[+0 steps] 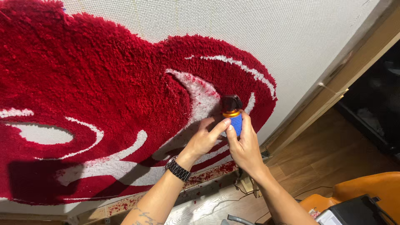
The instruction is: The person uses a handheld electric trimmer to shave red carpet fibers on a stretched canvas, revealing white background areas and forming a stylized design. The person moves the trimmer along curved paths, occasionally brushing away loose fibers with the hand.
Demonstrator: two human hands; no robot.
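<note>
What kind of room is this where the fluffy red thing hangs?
Probably a rug-making workshop. A red and white tufted rug sits on white backing cloth stretched over a wooden frame, and both hands grip a blue trimmer against it.

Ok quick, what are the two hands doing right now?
Left hand: closed on the blue trimmer, thumb on its handle.
Right hand: closed on the same trimmer, pressed against the red rug.

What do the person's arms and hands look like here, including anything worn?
Both forearms are bare, with no sleeves in view. The left hand has a dark metal-link wristwatch at its wrist and dark script tattoo lettering further down the forearm. The right hand shows no gloves, rings or watch.
</note>
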